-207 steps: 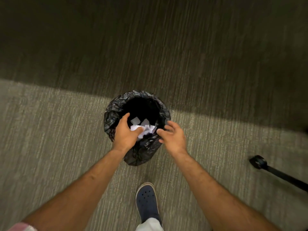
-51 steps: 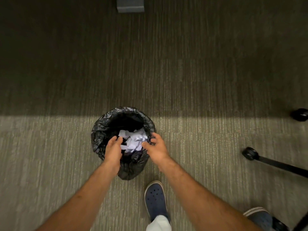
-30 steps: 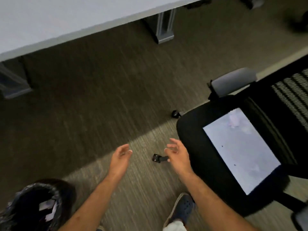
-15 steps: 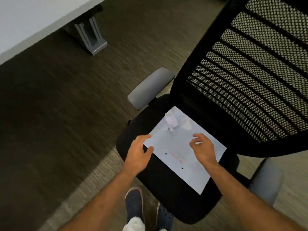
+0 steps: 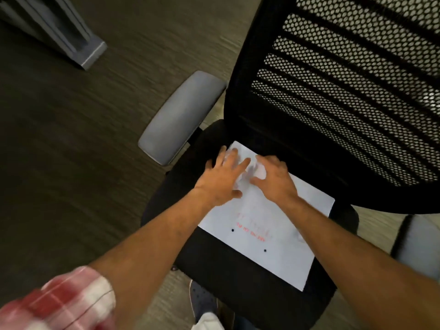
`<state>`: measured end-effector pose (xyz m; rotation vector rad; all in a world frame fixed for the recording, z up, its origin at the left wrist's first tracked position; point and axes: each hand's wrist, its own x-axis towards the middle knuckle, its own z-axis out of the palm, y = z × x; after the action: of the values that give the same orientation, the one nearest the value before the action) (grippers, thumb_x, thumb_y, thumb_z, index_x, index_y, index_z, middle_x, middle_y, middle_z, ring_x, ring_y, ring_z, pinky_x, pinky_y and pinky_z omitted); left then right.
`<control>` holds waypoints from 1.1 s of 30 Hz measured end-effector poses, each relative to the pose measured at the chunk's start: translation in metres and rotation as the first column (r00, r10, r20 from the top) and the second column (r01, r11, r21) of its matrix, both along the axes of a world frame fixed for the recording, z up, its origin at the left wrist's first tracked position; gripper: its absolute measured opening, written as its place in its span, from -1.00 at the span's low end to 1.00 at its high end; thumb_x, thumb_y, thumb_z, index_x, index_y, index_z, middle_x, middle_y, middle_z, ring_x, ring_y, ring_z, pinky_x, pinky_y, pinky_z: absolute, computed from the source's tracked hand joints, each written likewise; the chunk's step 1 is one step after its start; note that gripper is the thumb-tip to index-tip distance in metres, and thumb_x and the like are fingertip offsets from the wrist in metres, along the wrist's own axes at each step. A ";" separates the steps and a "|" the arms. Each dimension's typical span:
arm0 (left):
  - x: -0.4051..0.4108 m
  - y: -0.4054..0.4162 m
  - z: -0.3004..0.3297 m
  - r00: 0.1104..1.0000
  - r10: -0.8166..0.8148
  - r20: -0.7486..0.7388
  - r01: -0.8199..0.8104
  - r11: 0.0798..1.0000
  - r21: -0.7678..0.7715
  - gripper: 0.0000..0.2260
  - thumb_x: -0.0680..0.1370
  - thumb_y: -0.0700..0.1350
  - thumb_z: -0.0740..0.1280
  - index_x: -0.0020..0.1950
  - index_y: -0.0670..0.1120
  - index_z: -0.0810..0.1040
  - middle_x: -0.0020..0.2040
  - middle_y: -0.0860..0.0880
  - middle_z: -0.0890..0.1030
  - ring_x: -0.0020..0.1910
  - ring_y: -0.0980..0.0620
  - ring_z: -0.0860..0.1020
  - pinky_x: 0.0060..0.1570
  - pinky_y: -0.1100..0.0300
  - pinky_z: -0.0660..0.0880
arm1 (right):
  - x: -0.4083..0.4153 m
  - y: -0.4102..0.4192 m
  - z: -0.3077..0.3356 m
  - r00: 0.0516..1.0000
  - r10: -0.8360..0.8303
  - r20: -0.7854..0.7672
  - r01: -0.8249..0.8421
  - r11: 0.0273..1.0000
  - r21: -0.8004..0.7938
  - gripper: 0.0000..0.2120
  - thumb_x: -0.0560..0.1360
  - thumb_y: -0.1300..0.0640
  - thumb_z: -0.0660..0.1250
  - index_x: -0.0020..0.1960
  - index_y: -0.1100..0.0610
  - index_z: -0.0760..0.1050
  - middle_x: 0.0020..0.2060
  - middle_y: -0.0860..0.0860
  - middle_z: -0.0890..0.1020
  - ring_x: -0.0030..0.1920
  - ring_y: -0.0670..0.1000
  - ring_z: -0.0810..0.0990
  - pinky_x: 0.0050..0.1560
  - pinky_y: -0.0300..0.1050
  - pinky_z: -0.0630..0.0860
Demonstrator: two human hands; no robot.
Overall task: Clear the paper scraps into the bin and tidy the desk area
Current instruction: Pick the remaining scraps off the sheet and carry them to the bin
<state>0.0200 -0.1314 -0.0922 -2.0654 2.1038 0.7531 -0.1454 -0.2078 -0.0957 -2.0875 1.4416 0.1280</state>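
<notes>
A white sheet (image 5: 262, 225) with red print and black dots lies on the black seat (image 5: 238, 282) of an office chair. At its far corner sit crumpled white paper scraps (image 5: 256, 170). My left hand (image 5: 221, 179) lies flat on the sheet with fingers spread, touching the scraps from the left. My right hand (image 5: 273, 182) is curled over them from the right, thumb and fingers closing round the scraps. The view is blurred by motion. The bin is out of view.
The chair's black mesh backrest (image 5: 345, 91) rises just behind my hands, with grey armrests at the left (image 5: 181, 115) and right (image 5: 416, 246). A grey desk leg (image 5: 71, 36) stands on the dark carpet at upper left. My shoe (image 5: 202, 303) is under the seat's front edge.
I turned from the bin to the chair. In the last half second both hands slid forward along the sheet to its far corner and closed in on the scraps.
</notes>
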 end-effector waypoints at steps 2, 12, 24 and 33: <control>-0.002 -0.003 -0.007 0.998 -0.029 0.056 0.029 1.000 0.002 -0.27 0.55 0.12 0.36 0.59 0.10 0.00 0.60 -0.17 -0.06 0.58 -0.28 -0.11 0.43 -0.34 0.15 | 0.003 0.000 -0.005 0.996 0.063 -0.059 -0.065 0.997 -0.034 -0.43 0.48 0.07 0.46 0.44 0.04 0.36 0.34 0.06 0.40 0.29 0.13 0.41 0.22 0.01 0.50; -0.008 0.006 0.006 0.980 -0.029 0.197 0.048 0.994 -0.095 -0.50 0.54 -0.07 0.41 0.44 -0.03 0.31 0.35 -0.11 0.34 0.25 -0.19 0.38 0.20 -0.08 0.49 | -0.051 -0.002 0.004 0.925 0.294 -0.241 -0.319 0.945 -0.070 -0.63 0.50 0.27 0.35 0.29 0.14 0.44 0.19 0.12 0.51 0.10 0.16 0.56 0.05 -0.06 0.53; -0.021 0.016 0.012 0.982 0.038 0.184 -0.028 0.998 -0.059 -0.47 0.45 -0.24 0.47 0.37 -0.10 0.38 0.33 -0.13 0.37 0.16 -0.16 0.44 0.02 0.02 0.57 | -0.035 -0.008 -0.004 0.894 0.351 -0.278 -0.411 0.891 -0.195 -0.62 0.47 -0.02 0.47 0.21 0.10 0.52 0.12 0.10 0.48 -0.03 0.12 0.59 -0.17 0.02 0.65; -0.035 0.026 0.031 0.990 0.131 0.058 -0.128 0.990 -0.052 -0.49 0.49 -0.24 0.45 0.40 -0.08 0.37 0.38 -0.10 0.37 0.29 -0.17 0.39 -0.04 -0.01 0.61 | -0.099 -0.010 0.027 0.938 0.319 -0.134 -0.330 0.941 -0.072 -0.88 0.47 0.12 0.35 -0.19 0.09 0.43 0.00 -0.03 0.48 0.00 0.02 0.45 -0.13 -0.11 0.45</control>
<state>-0.0149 -0.1056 -0.0608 -2.2384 1.9903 0.6517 -0.2441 -0.2180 -0.0687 -2.4204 1.1754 0.3284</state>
